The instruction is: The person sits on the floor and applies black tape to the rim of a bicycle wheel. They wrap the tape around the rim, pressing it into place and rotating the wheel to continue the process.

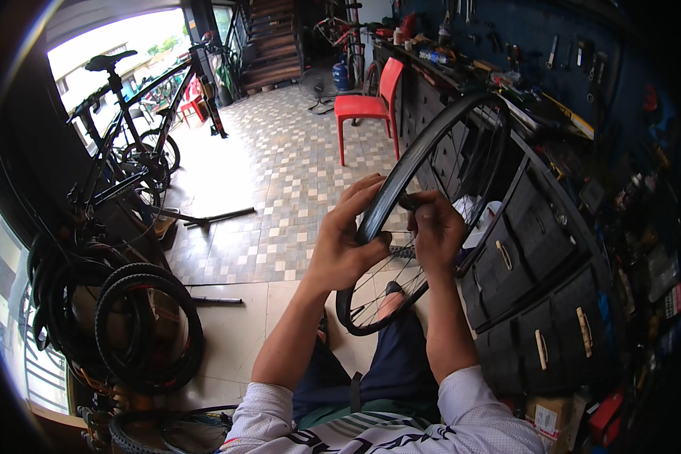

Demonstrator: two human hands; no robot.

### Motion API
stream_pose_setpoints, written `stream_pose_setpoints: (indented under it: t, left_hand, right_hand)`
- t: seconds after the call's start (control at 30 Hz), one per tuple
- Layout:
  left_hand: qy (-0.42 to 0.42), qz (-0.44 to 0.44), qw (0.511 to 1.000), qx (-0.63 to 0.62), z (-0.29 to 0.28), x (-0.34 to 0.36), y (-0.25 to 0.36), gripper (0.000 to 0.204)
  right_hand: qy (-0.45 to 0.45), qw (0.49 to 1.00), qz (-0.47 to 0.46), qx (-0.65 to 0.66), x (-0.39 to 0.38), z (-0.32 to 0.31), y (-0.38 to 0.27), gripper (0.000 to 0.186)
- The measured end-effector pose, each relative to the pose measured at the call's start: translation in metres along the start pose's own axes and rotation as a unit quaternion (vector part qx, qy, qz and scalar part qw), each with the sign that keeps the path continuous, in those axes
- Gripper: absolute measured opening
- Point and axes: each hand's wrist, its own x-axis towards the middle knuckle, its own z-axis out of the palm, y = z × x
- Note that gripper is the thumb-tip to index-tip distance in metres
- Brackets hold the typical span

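A black bicycle wheel (401, 175) with thin spokes is held tilted upright in front of me, its far end leaning away to the right. My left hand (344, 246) is wrapped round the near left side of its rim, the thumb on the inner side by the spokes. My right hand (437, 233) is closed in a pinch on the inner side of the rim, facing the left hand. A small dark thing shows at its fingertips, too hidden to name. The rim's outer face looks smooth, and I see no knobbly tread on it.
At right stand dark drawers (507, 261) under a cluttered workbench (499, 76). A red chair (367, 106) is ahead on the tiled floor. On the left, a bicycle frame (155, 91) hangs on a stand, with several tyres (150, 327) piled below. A cardboard box (550, 418) sits lower right.
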Motion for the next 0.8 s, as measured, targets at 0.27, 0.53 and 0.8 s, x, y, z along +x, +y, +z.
stream_pose_setpoints:
  t: [0.27,0.53,0.8]
  left_hand:
    - [0.011,-0.038,0.998,-0.045,0.0,-0.003,-0.003,0.068]
    - [-0.004,-0.053,0.998,-0.035,-0.001,-0.002,0.0,0.069]
    - [0.001,0.016,1.0,0.012,0.0,0.001,-0.003,0.069]
  right_hand:
    - [0.009,0.999,-0.033,-0.011,-0.001,0.01,-0.007,0.042]
    - [-0.004,1.0,0.0,-0.016,0.003,0.003,-0.008,0.017]
    - [0.024,1.0,0.003,0.018,-0.001,0.001,-0.005,0.03]
